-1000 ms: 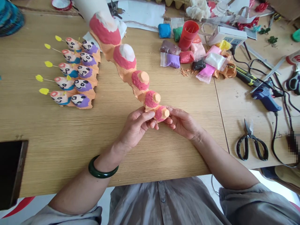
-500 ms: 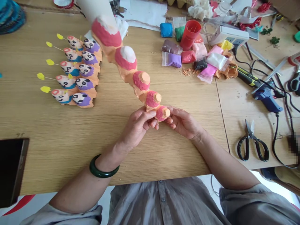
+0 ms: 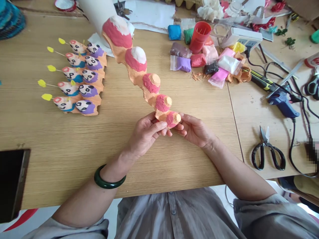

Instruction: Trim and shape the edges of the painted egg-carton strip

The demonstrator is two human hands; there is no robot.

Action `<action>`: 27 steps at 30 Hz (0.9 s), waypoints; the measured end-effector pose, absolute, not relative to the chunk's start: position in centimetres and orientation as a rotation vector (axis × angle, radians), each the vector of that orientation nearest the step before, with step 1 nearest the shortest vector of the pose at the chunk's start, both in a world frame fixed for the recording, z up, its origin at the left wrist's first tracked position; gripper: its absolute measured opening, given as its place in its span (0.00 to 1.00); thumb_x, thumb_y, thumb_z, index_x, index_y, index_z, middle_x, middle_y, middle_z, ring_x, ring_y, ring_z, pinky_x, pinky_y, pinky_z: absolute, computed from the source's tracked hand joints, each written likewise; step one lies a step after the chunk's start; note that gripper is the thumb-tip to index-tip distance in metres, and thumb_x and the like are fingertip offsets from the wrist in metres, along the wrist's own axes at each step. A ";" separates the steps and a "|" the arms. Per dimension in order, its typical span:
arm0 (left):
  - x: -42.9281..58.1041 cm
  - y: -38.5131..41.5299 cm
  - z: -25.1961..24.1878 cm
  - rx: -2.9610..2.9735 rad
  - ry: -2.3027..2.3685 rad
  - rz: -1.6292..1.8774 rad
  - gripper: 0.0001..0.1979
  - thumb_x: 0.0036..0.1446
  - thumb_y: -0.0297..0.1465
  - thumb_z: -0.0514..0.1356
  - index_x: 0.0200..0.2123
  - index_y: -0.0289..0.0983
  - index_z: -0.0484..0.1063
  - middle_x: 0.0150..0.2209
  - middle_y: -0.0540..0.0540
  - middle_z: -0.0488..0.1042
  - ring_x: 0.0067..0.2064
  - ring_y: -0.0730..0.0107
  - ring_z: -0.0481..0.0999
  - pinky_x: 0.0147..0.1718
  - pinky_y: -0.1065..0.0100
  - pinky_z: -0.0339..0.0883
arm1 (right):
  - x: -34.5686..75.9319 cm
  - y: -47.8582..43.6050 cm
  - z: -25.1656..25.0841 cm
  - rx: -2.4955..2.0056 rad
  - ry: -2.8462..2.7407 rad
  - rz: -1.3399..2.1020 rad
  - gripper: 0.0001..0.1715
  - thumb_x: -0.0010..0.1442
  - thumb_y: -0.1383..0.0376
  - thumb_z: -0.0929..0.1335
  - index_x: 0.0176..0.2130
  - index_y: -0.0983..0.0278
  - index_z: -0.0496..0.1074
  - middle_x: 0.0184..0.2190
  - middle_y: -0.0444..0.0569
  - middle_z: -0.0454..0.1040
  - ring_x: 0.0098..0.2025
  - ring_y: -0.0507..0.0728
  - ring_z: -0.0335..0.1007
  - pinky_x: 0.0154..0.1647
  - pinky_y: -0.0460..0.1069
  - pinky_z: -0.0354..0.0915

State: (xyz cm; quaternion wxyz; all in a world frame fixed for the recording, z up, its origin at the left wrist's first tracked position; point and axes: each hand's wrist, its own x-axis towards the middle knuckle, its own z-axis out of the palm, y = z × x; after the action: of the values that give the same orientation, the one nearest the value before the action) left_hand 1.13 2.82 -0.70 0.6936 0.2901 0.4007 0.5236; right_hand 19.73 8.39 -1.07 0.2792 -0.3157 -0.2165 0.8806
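Note:
A strip of egg carton (image 3: 151,97), orange with pink bumps, slants up from my hands toward the back of the table. Its two far bumps have white tops; the nearer ones have flat pale-orange tips. My left hand (image 3: 149,131) grips the near end from the left, thumb on top and fingers beneath. On the other side of that end, my right hand (image 3: 195,129) pinches it between thumb and fingers. To the left stands a painted egg-carton piece (image 3: 98,96) with rows of small faces in blue and purple, yellow leaf shapes sticking out on thin sticks.
Bags of coloured clay (image 3: 183,63) lie around a red cup (image 3: 200,37) and a white power strip (image 3: 240,38). On the right are scissors (image 3: 267,151), a blue glue gun (image 3: 284,103) and cords. A dark tablet (image 3: 13,182) sits at the left edge; a white cylinder (image 3: 96,13) stands behind.
The far end of the carton strip has swung slightly to the right, and its bumps have turned a little. My hands still hold the near end in almost the same place.

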 end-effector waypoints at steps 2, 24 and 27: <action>1.2 2.9 -0.7 0.630 0.880 1.175 0.10 0.55 0.33 0.72 0.35 0.35 0.77 0.24 0.53 0.72 0.27 0.76 0.72 0.32 0.70 0.76 | 19.7 8.3 -1.1 -0.837 -0.598 2.357 0.10 0.65 0.64 0.73 0.34 0.68 0.78 0.23 0.40 0.67 0.23 0.45 0.61 0.24 0.37 0.68; 1.4 3.1 -0.3 0.670 0.967 1.188 0.13 0.49 0.37 0.75 0.29 0.35 0.79 0.19 0.54 0.69 0.19 0.79 0.62 0.21 0.70 0.74 | 19.6 7.9 -0.9 -0.806 -0.663 2.366 0.14 0.59 0.61 0.78 0.39 0.68 0.79 0.25 0.42 0.74 0.24 0.47 0.68 0.23 0.40 0.69; 1.4 3.1 -0.1 0.655 1.003 1.214 0.14 0.50 0.39 0.74 0.27 0.35 0.77 0.19 0.53 0.70 0.19 0.80 0.62 0.22 0.70 0.74 | 19.7 7.9 -0.9 -0.779 -0.704 2.350 0.16 0.58 0.59 0.79 0.40 0.68 0.79 0.24 0.42 0.74 0.24 0.47 0.68 0.23 0.40 0.69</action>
State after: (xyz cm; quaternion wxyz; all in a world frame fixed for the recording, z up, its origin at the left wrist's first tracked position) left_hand 1.40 3.06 -0.07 0.6580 0.2891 0.4430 0.5360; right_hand 19.70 7.91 -0.92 0.2800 -0.2907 -0.2626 0.8764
